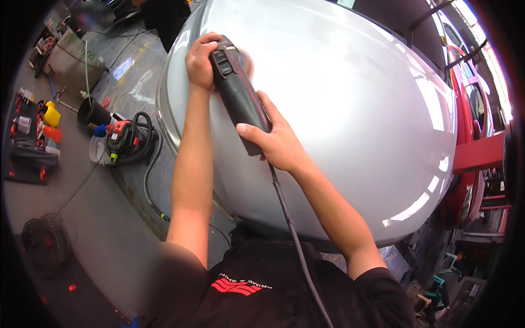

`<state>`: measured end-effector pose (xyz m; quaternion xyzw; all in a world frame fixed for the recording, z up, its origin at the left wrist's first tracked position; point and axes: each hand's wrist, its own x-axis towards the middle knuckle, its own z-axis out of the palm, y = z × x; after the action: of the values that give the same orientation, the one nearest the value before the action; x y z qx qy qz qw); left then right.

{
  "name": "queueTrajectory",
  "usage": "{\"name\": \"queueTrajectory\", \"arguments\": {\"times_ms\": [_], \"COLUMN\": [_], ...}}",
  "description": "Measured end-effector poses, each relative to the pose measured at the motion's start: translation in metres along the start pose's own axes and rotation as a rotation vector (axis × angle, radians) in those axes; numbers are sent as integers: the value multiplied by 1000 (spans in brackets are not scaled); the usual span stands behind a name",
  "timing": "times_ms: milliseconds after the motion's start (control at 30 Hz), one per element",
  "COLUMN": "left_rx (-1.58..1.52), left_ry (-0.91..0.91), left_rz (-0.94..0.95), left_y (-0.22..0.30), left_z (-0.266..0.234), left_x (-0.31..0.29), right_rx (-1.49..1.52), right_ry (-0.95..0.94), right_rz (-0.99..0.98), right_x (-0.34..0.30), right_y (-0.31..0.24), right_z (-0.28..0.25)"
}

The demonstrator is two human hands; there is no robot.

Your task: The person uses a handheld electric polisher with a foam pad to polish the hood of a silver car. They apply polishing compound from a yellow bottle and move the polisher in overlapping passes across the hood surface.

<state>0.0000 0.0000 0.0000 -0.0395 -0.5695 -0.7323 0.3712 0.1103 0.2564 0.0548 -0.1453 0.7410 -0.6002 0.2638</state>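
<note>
Black short-sleeved shirt point(284, 265), bottom centre. Black barrel-shaped plastic power tool point(236, 93), upper centre-left, over glossy silver vehicle panel point(339, 136). Left fingers point(205, 48) curled round head; right fingers point(271, 110) half-wrapped round rear. Likely stiff, head-heavy; grip both ends.

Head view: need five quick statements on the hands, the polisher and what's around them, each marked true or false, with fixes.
1. The left hand grips the head end of the black polisher. True.
2. Only one hand is on the tool. False: the right hand holds its rear part.
3. The power cord runs from the rear end down across the black T-shirt. True.
4. The tool is over a bright red surface. False: it is over a silver car panel.
5. The red-and-black vacuum cleaner is to the right of the bodywork. False: it is to the left.
</note>
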Motion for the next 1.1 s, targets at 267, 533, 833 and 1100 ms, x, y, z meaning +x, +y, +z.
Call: {"name": "queueTrajectory", "arguments": {"times_ms": [267,533,833,1100], "left_rx": [-217,-195,-65,-151], "left_ry": [-69,-127,-319,-382], "left_rz": [-128,-146,-79,-173], "left_y": [-36,-16,-31,-26], "left_z": [-5,13,58,193], "left_x": [21,19,13,-18], "right_rx": [-75,-17,58,282], "right_ry": [85,172,389,324], "right_rz": [-26,24,-25,-124], "right_x": [10,-7,-20,-75], "right_y": [2,-11,20,37], "right_z": [7,30,34,-63]}}
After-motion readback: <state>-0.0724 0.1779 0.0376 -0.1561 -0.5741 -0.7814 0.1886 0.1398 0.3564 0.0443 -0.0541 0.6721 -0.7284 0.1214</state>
